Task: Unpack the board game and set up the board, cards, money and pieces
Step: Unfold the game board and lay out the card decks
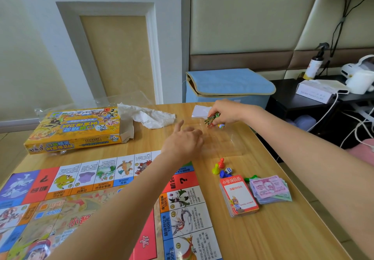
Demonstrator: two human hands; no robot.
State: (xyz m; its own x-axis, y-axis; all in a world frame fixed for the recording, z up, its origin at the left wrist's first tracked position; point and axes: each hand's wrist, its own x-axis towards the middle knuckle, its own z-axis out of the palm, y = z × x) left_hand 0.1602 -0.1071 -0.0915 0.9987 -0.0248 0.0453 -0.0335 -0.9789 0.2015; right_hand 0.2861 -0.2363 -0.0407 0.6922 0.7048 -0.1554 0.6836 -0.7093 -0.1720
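The game board (97,199) lies unfolded on the wooden table (283,229). Right of it sit a stack of red-bordered cards (239,196) and a pile of paper money (270,189). Just above them stand red, yellow and blue pawns (219,166), a die (228,170) and a green pawn (251,178). My right hand (224,112) grips a bunch of small colourful cardboard pieces (213,120) over a clear plastic tray (220,140). My left hand (183,140) hovers at the tray's left edge, fingers loosely curled, index finger pointing up.
The yellow game box (77,132) lies open at the far left with crumpled white paper (149,116) beside it. A white card stack (200,111) lies at the far edge. A blue fabric bin (228,85) and a dark side table with cables stand beyond.
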